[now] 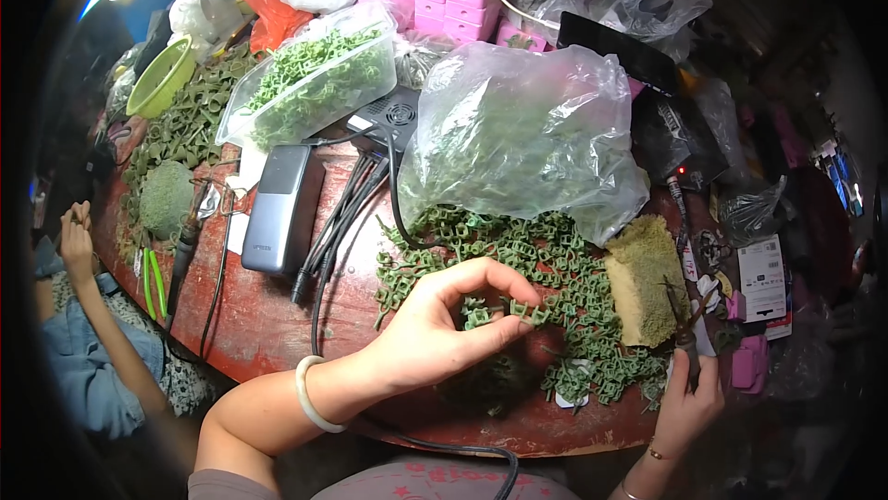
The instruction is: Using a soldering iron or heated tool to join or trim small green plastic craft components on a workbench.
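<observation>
Above the red table, my left hand [462, 320] pinches a small green openwork piece [531, 313] between thumb and forefinger. Another green piece [475, 313] shows in the curl of its fingers. A heap of similar green pieces [587, 343] spreads beneath and beyond this hand. At the table's right front, my right hand [692, 396] is closed round a dark tool [686, 338] with thin pointed ends turned up; its exact kind is unclear. Right of the heap, near that tool, sits a tan, rough-surfaced block [643, 283] speckled with green.
Beyond the heap lies a clear plastic bag [527, 130] of green pieces. A grey power bank [282, 209] and black cables [342, 213] occupy the left middle. Behind them is a clear tub [314, 84]. Pink boxes [458, 0] stand farther back. Another person's hand [78, 246] is at left.
</observation>
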A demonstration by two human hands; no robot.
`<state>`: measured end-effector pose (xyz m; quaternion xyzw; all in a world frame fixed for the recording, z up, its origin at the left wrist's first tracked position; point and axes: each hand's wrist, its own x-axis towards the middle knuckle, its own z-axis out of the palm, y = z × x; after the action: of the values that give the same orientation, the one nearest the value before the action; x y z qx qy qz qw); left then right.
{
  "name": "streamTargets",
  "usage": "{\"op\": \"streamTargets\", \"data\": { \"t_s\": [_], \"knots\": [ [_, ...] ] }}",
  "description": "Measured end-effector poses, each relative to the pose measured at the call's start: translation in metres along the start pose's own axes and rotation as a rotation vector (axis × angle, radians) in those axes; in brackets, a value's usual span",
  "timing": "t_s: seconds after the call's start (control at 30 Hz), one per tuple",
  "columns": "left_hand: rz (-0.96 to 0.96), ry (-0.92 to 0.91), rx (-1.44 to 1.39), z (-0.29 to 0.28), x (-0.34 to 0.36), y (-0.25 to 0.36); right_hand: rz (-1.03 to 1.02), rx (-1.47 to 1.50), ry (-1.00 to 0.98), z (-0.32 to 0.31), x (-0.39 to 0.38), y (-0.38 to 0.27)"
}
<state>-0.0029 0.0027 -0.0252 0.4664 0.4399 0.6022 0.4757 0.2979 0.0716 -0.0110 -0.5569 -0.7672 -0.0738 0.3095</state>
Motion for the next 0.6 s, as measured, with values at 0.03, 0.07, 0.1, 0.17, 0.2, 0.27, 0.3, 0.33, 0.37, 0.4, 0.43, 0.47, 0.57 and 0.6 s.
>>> {"op": "streamTargets", "data": {
  "t_s": [0.03,0.07,0.1,0.17,0.2,0.27,0.3,0.33,0.37,0.4,0.43,0.47,0.57,0.6],
  "knots": [
    [-0.001,-0.005,0.004,0.0,0.001,0.002,0.006,0.001,0.002,0.0,-0.002,-0.007],
    [-0.132,0.004,-0.098,-0.001,0.002,0.007,0.05,0.099,-0.024,-0.003,-0.004,-0.015],
    [-0.264,0.014,-0.199,-0.001,0.002,0.012,0.095,0.197,-0.049,-0.003,-0.005,-0.023],
    [-0.425,0.017,-0.331,-0.003,0.0,0.017,-0.042,0.262,-0.036,0.003,-0.007,-0.04],
    [-0.456,0.012,-0.442,-0.005,0.0,0.015,-0.078,0.297,-0.05,0.004,-0.008,-0.048],
    [-0.454,0.003,-0.596,-0.006,0.0,0.009,-0.15,0.351,-0.078,0.007,-0.01,-0.06],
    [-0.449,0.004,-0.591,-0.005,0.0,0.01,-0.168,0.402,-0.112,0.008,-0.01,-0.063],
    [-0.457,0.005,-0.627,-0.004,0.001,0.014,-0.161,0.414,-0.13,0.007,-0.009,-0.068],
    [-0.464,0.006,-0.665,-0.004,0.001,0.017,-0.155,0.427,-0.147,0.006,-0.006,-0.073],
    [-0.454,-0.028,-0.691,-0.006,0.0,0.017,-0.159,0.429,-0.142,0.007,-0.006,-0.073],
    [-0.458,-0.022,-0.693,-0.007,0.001,0.014,-0.16,0.423,-0.155,0.009,-0.008,-0.07],
    [-0.485,-0.038,-0.705,-0.008,0.001,0.01,-0.161,0.417,-0.168,0.012,-0.009,-0.067],
    [-0.522,-0.078,-0.719,-0.011,-0.001,0.009,-0.177,0.424,-0.183,0.015,-0.012,-0.065],
    [-0.534,-0.105,-0.719,-0.011,-0.002,0.01,-0.178,0.423,-0.186,0.013,-0.012,-0.066]
  ]
}}
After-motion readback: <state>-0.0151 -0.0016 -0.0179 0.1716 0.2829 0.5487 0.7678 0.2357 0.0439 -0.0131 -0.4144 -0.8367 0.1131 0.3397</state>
